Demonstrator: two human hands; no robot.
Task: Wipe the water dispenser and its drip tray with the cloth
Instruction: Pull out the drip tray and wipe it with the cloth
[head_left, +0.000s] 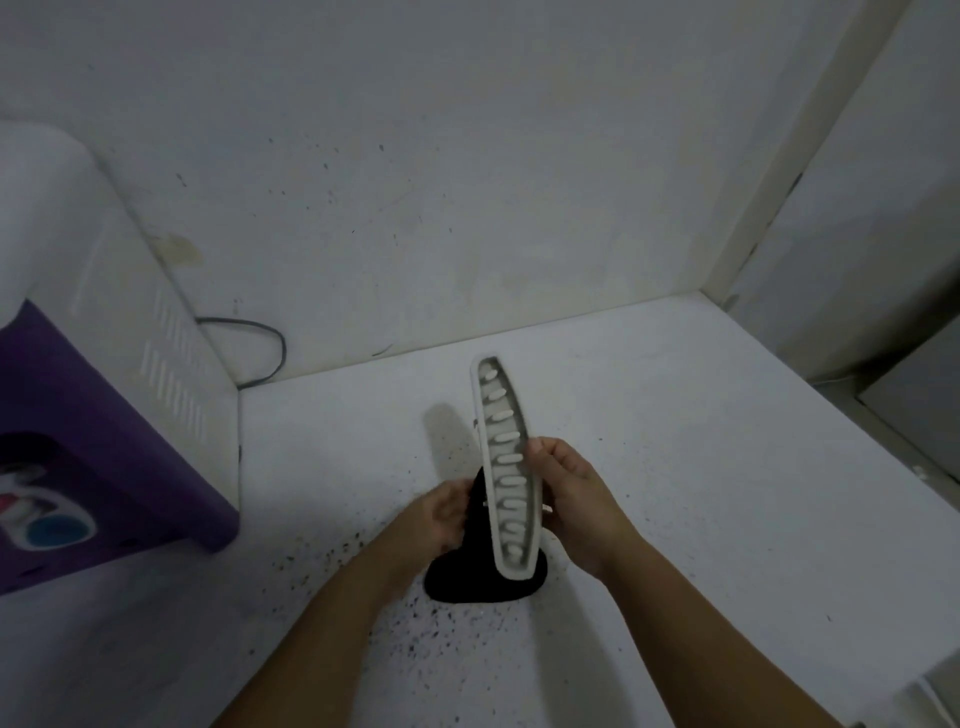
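A long white slotted drip tray (506, 462) is held on edge above the speckled floor, its far end pointing away from me. My right hand (576, 499) grips its right rim. My left hand (441, 512) holds a black cloth (467, 574) against the tray's left side; the cloth hangs below the tray's near end. The water dispenser (104, 395), white with a purple front and coloured taps, stands at the left edge.
A white wall (467, 182) rises straight ahead. A dark cable (260, 353) loops on the floor behind the dispenser. A door frame and pale panels (857, 234) stand at the right. The floor (675, 467) is white with dark specks.
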